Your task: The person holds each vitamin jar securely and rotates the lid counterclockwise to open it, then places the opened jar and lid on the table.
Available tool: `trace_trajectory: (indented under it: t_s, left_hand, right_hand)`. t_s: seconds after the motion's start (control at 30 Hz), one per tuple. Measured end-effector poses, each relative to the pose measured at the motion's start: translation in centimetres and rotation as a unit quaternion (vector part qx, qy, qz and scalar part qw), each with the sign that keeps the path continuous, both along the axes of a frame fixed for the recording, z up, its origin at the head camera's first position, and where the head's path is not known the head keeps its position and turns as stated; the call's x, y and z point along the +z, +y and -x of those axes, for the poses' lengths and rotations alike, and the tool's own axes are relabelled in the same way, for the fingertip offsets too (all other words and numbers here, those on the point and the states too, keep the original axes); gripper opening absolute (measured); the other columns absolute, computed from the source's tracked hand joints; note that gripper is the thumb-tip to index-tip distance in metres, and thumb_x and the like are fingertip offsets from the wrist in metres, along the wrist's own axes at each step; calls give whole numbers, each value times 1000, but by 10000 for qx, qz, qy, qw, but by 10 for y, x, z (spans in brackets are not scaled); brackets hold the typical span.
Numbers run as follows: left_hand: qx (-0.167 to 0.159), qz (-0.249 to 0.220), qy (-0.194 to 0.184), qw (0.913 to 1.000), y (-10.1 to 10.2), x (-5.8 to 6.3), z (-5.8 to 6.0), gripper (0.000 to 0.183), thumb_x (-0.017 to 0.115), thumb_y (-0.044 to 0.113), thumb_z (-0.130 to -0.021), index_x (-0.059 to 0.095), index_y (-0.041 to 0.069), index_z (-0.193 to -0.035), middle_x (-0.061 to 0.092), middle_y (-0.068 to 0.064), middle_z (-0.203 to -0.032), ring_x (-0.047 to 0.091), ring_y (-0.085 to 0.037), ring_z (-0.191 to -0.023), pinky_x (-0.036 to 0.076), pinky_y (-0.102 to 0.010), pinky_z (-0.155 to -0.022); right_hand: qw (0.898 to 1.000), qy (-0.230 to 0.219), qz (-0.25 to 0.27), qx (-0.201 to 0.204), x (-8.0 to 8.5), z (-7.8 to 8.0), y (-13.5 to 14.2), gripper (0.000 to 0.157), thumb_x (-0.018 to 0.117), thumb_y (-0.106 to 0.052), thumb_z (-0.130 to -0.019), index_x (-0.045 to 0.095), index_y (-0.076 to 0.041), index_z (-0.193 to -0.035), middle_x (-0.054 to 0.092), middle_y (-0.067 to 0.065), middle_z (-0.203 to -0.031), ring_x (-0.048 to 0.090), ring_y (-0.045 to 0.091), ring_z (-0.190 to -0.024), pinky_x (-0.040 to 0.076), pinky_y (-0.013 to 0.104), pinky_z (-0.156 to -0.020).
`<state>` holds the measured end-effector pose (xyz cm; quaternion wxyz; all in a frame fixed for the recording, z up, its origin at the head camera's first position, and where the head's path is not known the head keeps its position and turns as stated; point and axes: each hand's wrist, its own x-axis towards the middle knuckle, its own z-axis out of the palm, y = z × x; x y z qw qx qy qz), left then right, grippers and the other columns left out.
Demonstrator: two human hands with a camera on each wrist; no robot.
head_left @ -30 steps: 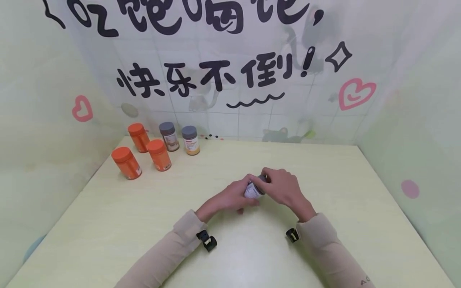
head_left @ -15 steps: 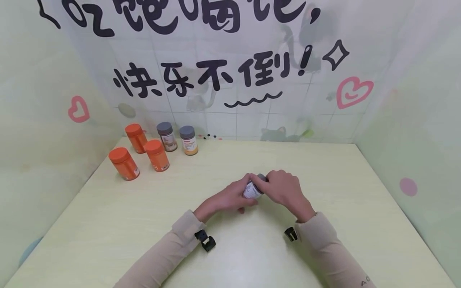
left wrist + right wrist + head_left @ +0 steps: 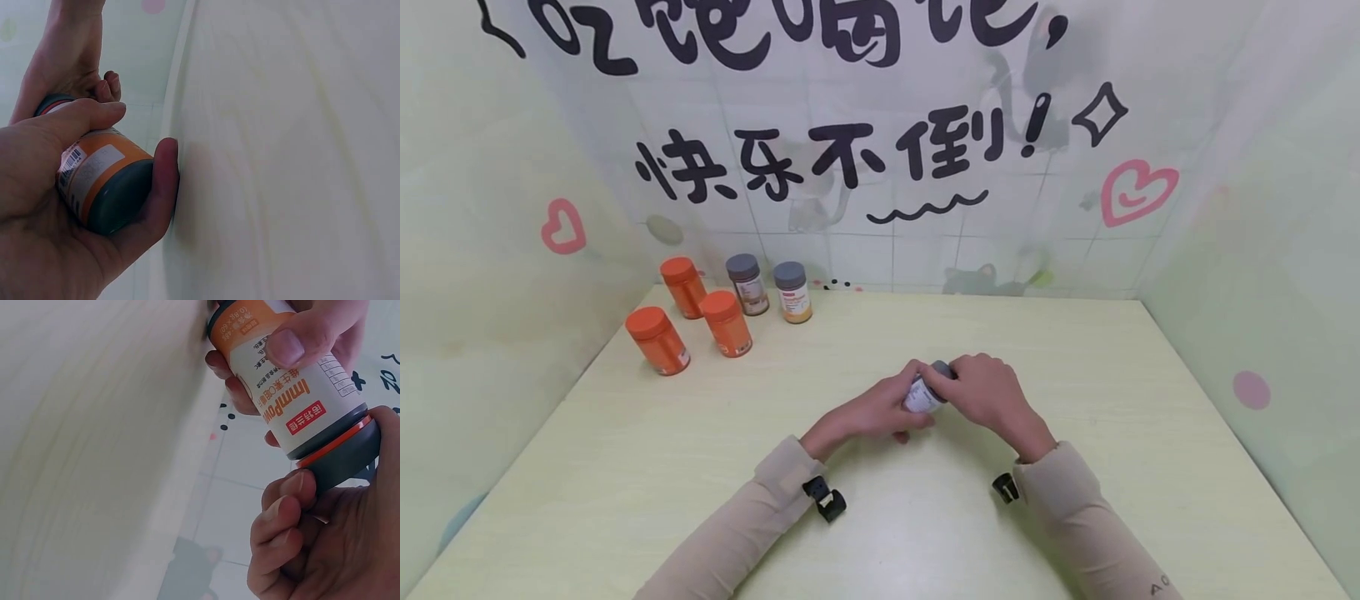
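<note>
A supplement bottle (image 3: 922,395) with a white-and-orange label is tilted between both hands over the table. My left hand (image 3: 880,408) grips its body, thumb across the label in the left wrist view and one finger curled near its dark base (image 3: 122,197). Fingers and thumb of my right hand (image 3: 988,390) hold the dark grey lid (image 3: 344,456) at the upper end. An orange-red ring (image 3: 334,440) shows along the lid's edge, beside the bottle's dark neck, in the right wrist view.
Three orange jars (image 3: 657,340) stand upright at the back left of the pale table (image 3: 910,525). Beside them are two grey-lidded bottles (image 3: 793,293), close to the printed back wall (image 3: 850,258). Side walls enclose the table left and right.
The head view has shifted slightly. Both hands keep their grip on the bottle and its lid, with only a very small shift to the left.
</note>
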<state>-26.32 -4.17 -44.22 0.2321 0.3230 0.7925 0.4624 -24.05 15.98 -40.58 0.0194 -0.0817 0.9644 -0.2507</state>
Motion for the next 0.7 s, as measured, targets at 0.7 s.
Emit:
trace_trajectory:
  t_s: [0.7]
  left_hand:
    - [-90, -200, -126, 9997, -2, 0, 1, 48, 66, 10, -98, 37, 17, -135, 57, -16, -119, 62, -19, -90, 62, -33, -63]
  right_hand:
    - [9994, 146, 36, 307, -3, 3, 3, 60, 48, -68, -97, 52, -16, -68, 41, -4, -59, 40, 14, -54, 33, 29, -53]
